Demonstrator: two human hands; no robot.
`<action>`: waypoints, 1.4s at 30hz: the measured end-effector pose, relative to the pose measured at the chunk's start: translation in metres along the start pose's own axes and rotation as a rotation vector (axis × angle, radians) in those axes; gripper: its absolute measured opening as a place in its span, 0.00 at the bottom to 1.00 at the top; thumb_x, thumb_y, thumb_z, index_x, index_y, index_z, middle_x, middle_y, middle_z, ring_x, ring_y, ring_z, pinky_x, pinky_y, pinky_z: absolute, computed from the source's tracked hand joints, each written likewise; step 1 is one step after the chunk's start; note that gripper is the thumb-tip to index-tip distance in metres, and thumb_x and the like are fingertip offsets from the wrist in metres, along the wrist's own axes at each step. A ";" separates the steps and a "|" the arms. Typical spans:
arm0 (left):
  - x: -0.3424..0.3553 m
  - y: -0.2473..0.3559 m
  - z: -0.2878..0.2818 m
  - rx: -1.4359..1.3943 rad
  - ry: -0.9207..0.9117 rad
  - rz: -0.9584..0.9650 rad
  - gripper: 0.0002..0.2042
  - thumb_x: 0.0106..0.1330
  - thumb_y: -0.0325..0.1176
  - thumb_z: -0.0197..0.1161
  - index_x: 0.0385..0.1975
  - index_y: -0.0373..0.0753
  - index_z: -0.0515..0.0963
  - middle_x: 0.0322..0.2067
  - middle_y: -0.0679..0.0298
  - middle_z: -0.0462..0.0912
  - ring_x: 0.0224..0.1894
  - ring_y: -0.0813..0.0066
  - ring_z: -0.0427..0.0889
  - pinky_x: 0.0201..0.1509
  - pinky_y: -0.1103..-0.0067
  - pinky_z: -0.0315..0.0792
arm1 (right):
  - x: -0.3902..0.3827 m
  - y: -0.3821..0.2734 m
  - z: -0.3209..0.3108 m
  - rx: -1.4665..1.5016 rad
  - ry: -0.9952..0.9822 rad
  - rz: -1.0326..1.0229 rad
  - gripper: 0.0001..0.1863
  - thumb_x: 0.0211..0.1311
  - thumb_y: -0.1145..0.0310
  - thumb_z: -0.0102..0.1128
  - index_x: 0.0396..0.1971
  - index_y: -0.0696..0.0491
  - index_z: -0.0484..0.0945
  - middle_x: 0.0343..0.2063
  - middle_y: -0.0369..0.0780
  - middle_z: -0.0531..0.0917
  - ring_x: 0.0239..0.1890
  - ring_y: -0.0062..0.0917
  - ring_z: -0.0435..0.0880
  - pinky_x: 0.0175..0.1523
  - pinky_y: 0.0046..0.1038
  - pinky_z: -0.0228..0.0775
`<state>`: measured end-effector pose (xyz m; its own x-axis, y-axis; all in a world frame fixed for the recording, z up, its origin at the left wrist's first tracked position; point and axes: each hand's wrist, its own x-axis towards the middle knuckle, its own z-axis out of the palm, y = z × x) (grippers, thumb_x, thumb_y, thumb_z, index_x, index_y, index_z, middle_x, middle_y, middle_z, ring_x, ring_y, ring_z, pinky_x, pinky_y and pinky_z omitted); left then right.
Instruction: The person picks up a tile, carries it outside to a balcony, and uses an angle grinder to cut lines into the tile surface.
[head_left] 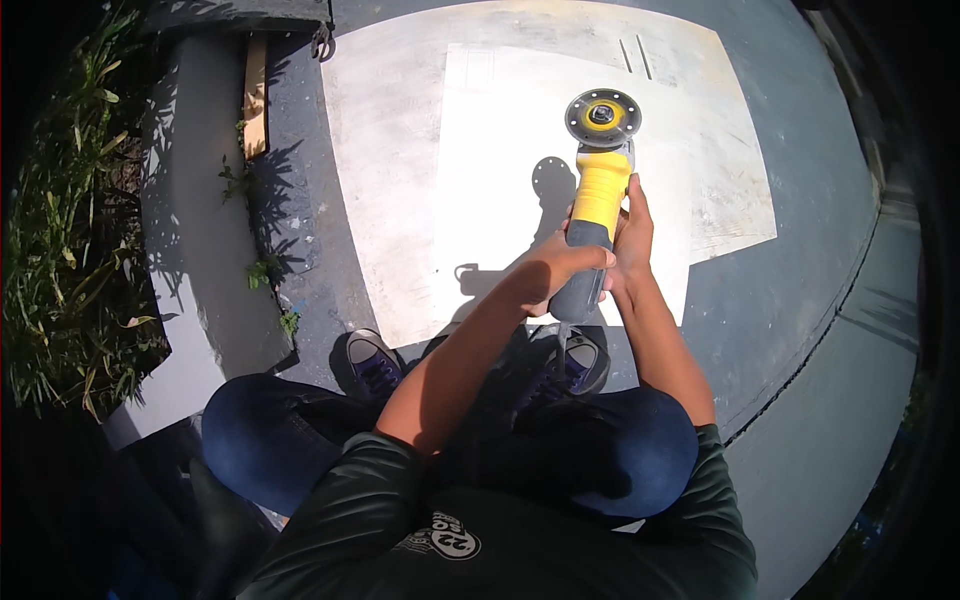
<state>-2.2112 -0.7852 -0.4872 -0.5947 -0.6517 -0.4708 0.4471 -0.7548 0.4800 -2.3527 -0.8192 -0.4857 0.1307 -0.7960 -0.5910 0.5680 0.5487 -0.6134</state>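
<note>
I hold a yellow and black angle grinder (pixel 602 190) over white sheets, its round disc (pixel 603 118) with small holes pointing away from me and facing up. My left hand (pixel 562 265) is wrapped round the dark rear part of the body, thumb across the top. My right hand (pixel 632 238) grips the tool's right side, its fingers partly hidden behind the body. A cord seems to hang from the rear end. Beneath lies a bright white sheet (pixel 490 180) on a larger, stained white board (pixel 385 200). The grinder's shadow falls on the bright sheet.
Two thin dark strips (pixel 636 58) are on the board's far part. Far left are pliers (pixel 321 42), a wooden strip (pixel 256 95), a grey ledge (pixel 205 200) and plants (pixel 75 220). My shoes (pixel 374 362) are at the board's near edge, on grey-painted ground (pixel 760 310).
</note>
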 end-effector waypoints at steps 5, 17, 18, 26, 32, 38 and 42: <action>-0.026 0.004 -0.025 -0.107 -0.049 0.079 0.25 0.60 0.35 0.71 0.54 0.34 0.70 0.37 0.58 0.80 0.32 0.74 0.84 0.34 0.75 0.82 | 0.003 0.024 0.015 -0.046 -0.164 -0.044 0.35 0.78 0.37 0.45 0.57 0.58 0.74 0.39 0.46 0.84 0.36 0.33 0.87 0.43 0.35 0.84; -0.026 -0.020 -0.005 -0.071 0.031 0.153 0.22 0.53 0.36 0.73 0.46 0.31 0.77 0.33 0.54 0.86 0.28 0.63 0.89 0.28 0.69 0.85 | 0.000 0.012 -0.029 -0.176 -0.086 -0.098 0.30 0.79 0.41 0.50 0.57 0.56 0.76 0.45 0.38 0.85 0.44 0.27 0.83 0.54 0.30 0.77; -0.029 -0.022 -0.006 -0.077 0.046 0.153 0.22 0.53 0.36 0.73 0.46 0.31 0.77 0.33 0.54 0.86 0.28 0.63 0.89 0.28 0.69 0.85 | -0.006 0.016 -0.022 -0.176 -0.012 -0.098 0.30 0.79 0.42 0.49 0.57 0.56 0.77 0.45 0.38 0.85 0.45 0.27 0.83 0.55 0.31 0.77; -0.015 -0.024 0.000 -0.184 -0.033 0.177 0.17 0.54 0.36 0.72 0.40 0.32 0.80 0.32 0.55 0.86 0.28 0.64 0.88 0.27 0.70 0.83 | -0.004 0.000 -0.026 -0.206 -0.150 -0.124 0.30 0.80 0.44 0.50 0.61 0.56 0.74 0.48 0.40 0.85 0.47 0.27 0.83 0.57 0.31 0.76; -0.026 -0.025 -0.005 -0.184 -0.092 0.147 0.21 0.56 0.42 0.72 0.45 0.36 0.78 0.34 0.58 0.85 0.27 0.71 0.86 0.23 0.77 0.77 | -0.026 0.012 0.003 -0.331 -0.070 -0.195 0.30 0.79 0.45 0.53 0.61 0.57 0.74 0.49 0.41 0.84 0.47 0.27 0.83 0.57 0.31 0.76; -0.061 0.002 0.002 -0.020 -0.004 0.110 0.22 0.56 0.40 0.70 0.45 0.32 0.77 0.33 0.53 0.85 0.27 0.64 0.87 0.29 0.69 0.83 | -0.037 -0.010 0.046 -0.207 0.070 0.029 0.35 0.75 0.38 0.53 0.61 0.57 0.75 0.49 0.42 0.83 0.49 0.29 0.83 0.57 0.32 0.76; -0.119 0.054 0.042 -0.139 -0.105 0.245 0.18 0.59 0.42 0.68 0.41 0.34 0.76 0.28 0.57 0.82 0.24 0.70 0.83 0.27 0.74 0.78 | -0.064 -0.047 0.106 -0.302 -0.117 0.091 0.39 0.79 0.34 0.37 0.67 0.55 0.66 0.49 0.42 0.78 0.49 0.28 0.81 0.54 0.33 0.76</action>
<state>-2.1439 -0.7451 -0.3740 -0.5208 -0.8096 -0.2708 0.6688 -0.5841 0.4600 -2.3018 -0.8210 -0.3634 0.2723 -0.7549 -0.5967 0.2858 0.6556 -0.6990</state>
